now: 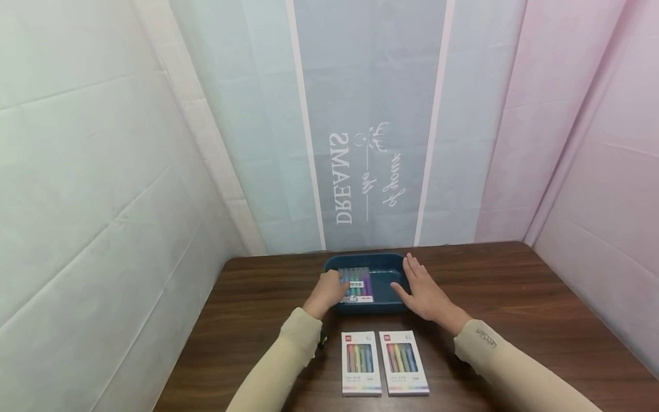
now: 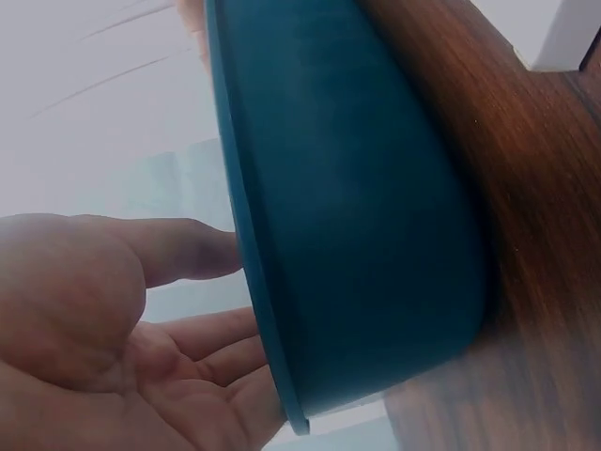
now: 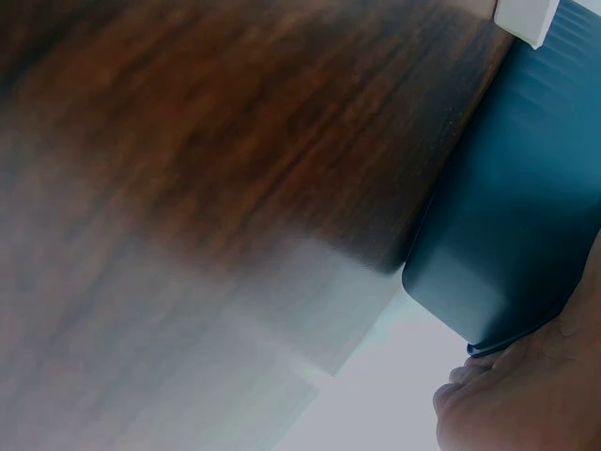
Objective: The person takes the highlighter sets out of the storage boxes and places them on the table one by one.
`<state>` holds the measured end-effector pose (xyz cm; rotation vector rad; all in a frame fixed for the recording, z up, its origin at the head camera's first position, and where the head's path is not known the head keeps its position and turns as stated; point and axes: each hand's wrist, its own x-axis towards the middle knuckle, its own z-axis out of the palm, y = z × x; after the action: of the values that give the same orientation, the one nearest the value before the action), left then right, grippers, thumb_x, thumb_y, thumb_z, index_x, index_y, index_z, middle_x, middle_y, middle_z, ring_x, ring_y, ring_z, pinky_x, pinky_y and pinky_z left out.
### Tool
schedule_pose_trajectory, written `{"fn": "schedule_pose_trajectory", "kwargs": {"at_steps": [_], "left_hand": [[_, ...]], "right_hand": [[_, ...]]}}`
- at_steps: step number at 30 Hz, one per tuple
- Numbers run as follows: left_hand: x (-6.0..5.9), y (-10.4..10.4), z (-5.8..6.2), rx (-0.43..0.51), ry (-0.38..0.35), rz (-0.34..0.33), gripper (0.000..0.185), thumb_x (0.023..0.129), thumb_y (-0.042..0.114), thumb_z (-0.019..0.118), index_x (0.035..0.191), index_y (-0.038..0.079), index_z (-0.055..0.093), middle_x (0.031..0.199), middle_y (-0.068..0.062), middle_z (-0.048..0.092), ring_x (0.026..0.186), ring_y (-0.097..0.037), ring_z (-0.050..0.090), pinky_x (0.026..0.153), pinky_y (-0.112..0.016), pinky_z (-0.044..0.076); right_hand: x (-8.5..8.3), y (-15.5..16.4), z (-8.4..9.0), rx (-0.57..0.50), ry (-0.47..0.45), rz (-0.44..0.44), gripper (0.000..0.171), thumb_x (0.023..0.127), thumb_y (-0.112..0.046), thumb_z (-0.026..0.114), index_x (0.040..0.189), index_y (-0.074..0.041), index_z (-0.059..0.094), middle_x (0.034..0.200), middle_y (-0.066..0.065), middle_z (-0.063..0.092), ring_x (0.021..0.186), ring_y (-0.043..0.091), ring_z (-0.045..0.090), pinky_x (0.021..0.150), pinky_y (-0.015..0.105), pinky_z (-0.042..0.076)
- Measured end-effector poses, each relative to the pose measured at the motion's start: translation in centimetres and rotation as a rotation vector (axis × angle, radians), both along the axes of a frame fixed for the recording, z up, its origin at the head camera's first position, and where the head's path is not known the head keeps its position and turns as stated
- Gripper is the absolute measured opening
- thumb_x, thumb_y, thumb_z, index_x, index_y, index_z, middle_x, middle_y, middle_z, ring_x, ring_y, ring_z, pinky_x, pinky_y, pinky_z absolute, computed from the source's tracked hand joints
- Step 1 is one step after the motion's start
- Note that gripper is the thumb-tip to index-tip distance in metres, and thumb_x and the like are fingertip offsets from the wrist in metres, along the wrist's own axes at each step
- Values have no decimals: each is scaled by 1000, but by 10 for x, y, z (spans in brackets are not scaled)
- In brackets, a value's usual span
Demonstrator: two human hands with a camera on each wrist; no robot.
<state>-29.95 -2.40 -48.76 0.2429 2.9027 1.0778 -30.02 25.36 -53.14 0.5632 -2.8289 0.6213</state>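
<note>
A dark teal plastic tray (image 1: 386,306) stands near the table's far edge. In its left half is a clear-fronted pack of coloured pens (image 1: 362,290) with a white label. My left hand (image 1: 328,292) reaches over the tray's left side and holds the pack by its left edge, thumb on the front. The left wrist view has that hand (image 2: 141,338) at the tray's rim, the pack hidden behind the tray wall. My right hand (image 1: 424,290) rests against the tray's right rim with straight fingers, thumb over the inside.
Two white boxes of coloured pens, a left box (image 1: 361,366) and a right box (image 1: 404,364), lie side by side in front of the tray. The brown wooden table (image 1: 257,320) ends at a printed cloth wall (image 1: 370,86) behind.
</note>
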Motion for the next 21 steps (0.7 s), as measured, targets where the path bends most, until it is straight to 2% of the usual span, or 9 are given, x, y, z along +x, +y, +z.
{"fn": "schedule_pose_trajectory", "kwargs": {"at_steps": [5,12,15,17,18,19,20,21], "left_hand": [[-1,7,0,-61,-3,35,23,108,12,63,97,-5,72,73,-8,60,62,-17,54,54,-29,45],[5,14,5,-117,-6,62,27,108,15,65,101,-10,73,73,-8,59,63,-18,54,55,-31,47],[1,15,3,-118,-25,74,28,107,15,67,98,-11,73,72,-10,60,62,-19,56,54,-33,48],[-6,15,-3,-114,-30,73,27,106,14,67,96,-10,72,70,-11,60,60,-20,56,53,-34,49],[-14,14,-14,-120,-20,71,27,106,14,67,94,-9,72,70,-11,59,59,-21,57,51,-35,50],[-19,14,-18,-121,-22,69,26,106,13,67,93,-9,73,69,-10,59,58,-21,57,51,-35,50],[-24,13,-27,-126,6,61,26,106,13,66,90,-7,72,68,-9,58,57,-20,56,49,-35,49],[-27,12,-29,-128,8,59,26,106,13,66,88,-6,72,67,-8,57,56,-19,56,48,-35,49]], "right_hand": [[0,1,0,-1,0,1,87,111,-48,56,164,13,23,174,32,16,161,48,18,129,64,20],[0,1,0,-2,1,2,89,111,-51,54,164,13,22,174,31,15,162,47,17,130,64,19],[0,1,1,-1,-2,0,88,111,-50,55,164,13,23,174,31,16,162,47,17,130,64,19],[0,1,2,-1,-6,0,88,111,-50,55,164,13,22,174,31,15,162,47,17,130,64,19],[0,1,2,0,-7,-1,88,111,-50,54,164,13,22,174,31,15,162,47,17,130,64,19],[0,1,2,2,-8,-1,89,111,-51,54,164,13,22,174,31,15,162,48,17,130,64,19],[0,1,2,4,-8,-1,89,111,-52,53,164,13,22,174,31,15,161,48,18,130,64,19],[0,1,3,3,-9,-1,89,111,-52,53,164,13,23,174,32,16,161,48,18,130,64,19]]}}
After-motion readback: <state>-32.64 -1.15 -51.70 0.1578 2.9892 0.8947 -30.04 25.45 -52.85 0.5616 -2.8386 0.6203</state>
